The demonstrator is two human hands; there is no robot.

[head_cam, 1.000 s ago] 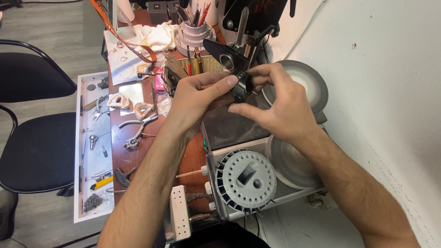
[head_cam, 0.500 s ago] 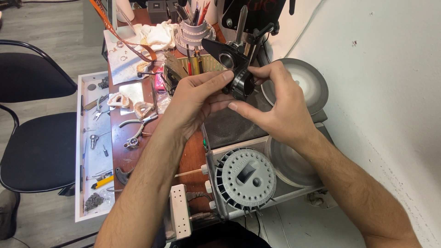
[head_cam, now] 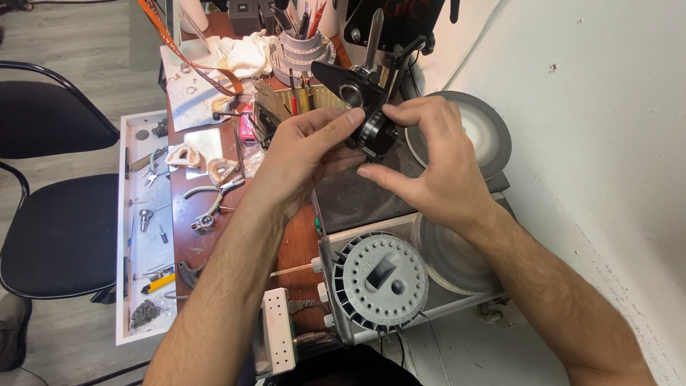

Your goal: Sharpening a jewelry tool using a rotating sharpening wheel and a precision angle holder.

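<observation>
Head view looks down on both hands meeting over a grey machine (head_cam: 371, 193) at the right end of a cluttered workbench (head_cam: 214, 236). The left hand (head_cam: 304, 154) comes in from the lower left, its fingertips pressed against a small black round part (head_cam: 371, 136), thumb underneath and fingers closed onto its left side. The right hand (head_cam: 429, 161) comes from the lower right and curls over the same part from the other side, thumb and forefinger pinched at its right edge, so the part sits squeezed between the two hands, about equally near each. The part hangs at the lower end of a black arm (head_cam: 357, 86) that slants up and away toward a dark stand (head_cam: 389, 25); its long axis runs away from the person. Below the hands sits a grey ribbed disc (head_cam: 381, 280), and pliers (head_cam: 214, 194) lie well apart at left.
</observation>
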